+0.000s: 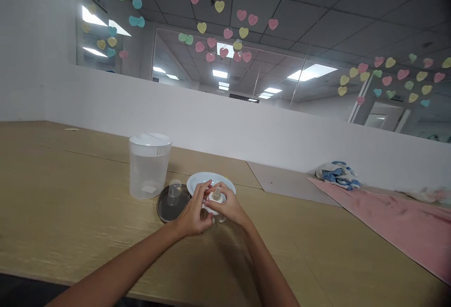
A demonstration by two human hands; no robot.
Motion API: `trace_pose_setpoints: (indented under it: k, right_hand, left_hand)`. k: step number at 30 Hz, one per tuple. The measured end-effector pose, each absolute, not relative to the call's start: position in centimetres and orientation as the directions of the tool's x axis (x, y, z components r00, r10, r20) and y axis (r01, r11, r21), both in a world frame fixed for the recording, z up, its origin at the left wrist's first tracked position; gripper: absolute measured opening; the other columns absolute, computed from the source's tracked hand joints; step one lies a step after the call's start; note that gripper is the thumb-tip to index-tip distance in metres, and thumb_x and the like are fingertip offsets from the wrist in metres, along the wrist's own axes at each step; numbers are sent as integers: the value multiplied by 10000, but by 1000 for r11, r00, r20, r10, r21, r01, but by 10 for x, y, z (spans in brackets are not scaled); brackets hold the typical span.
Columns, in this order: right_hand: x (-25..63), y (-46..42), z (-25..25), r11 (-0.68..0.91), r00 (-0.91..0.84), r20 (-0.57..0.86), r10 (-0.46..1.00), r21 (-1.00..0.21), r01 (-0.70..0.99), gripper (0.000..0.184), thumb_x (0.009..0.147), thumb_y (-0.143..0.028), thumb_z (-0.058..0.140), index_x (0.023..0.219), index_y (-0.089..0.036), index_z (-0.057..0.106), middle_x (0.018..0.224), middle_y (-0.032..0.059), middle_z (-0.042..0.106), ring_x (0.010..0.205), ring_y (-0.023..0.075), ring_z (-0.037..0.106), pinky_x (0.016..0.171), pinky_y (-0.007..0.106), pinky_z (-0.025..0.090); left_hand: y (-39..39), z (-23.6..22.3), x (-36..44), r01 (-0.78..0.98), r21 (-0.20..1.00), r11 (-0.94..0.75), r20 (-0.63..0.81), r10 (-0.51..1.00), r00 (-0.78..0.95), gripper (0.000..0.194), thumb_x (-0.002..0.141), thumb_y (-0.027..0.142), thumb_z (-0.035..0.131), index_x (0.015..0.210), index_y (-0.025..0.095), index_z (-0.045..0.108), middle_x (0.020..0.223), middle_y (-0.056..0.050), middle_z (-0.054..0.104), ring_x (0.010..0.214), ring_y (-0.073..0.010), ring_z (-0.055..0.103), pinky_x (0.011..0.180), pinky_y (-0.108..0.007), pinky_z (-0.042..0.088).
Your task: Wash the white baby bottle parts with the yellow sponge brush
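Note:
Both my hands meet round a baby bottle's white collar, which has a clear nipple rising from its middle. My right hand curls round the collar's right side with thumb and fingers. Against the left side are the fingers of my left hand, bent round it. Most of what lies below the collar is hidden by my hands. Just left of them a clear dome cap stands on a dark round tray. A pale blue plate lies behind my hands, partly covered by them.
A translucent lidded bucket stands left of the tray on the wooden table. Further right lie a pink cloth and a crumpled blue-and-white cloth. A white wall with glass above borders the table's back.

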State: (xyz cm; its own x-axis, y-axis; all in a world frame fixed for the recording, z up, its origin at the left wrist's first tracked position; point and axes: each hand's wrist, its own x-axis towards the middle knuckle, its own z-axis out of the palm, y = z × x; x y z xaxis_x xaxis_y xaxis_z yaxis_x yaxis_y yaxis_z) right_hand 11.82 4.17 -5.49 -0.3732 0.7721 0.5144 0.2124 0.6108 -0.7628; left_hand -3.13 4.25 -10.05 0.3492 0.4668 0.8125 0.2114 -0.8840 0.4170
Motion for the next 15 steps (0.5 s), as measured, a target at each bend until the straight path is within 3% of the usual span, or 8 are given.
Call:
trace_pose_setpoints:
  k: [5,10,15]
  right_hand:
    - [123,41,-56,552,-401,466,789,-824,129,430,652,-248,679,1070,-227,581,927,19,615,850,179,559,780,307,445]
    - [124,42,-56,489,-438,419,795,-871,56,395,652,-202,636,1034,-226,539,855,3,627,762,163,568,719,290,453]
    - [125,43,-54,514,-449,424,787,-852,97,356,616,-262,718,932,-215,561,824,-14,580,761,151,535,698,256,426]
  left_hand:
    - [46,-103,-32,215,410,-886,810,462,362,819,659,143,527,1366,194,115,1327,-155,284,1157,-293,388,955,-485,365]
    - [47,-103,-31,235,387,-892,819,450,356,842,644,135,523,1373,190,104,1333,-147,268,1192,-299,340,968,-486,355]
    - [43,-98,-30,225,416,-881,809,472,350,884,602,97,523,1375,227,115,1246,-117,308,1083,-254,407,896,-436,421]
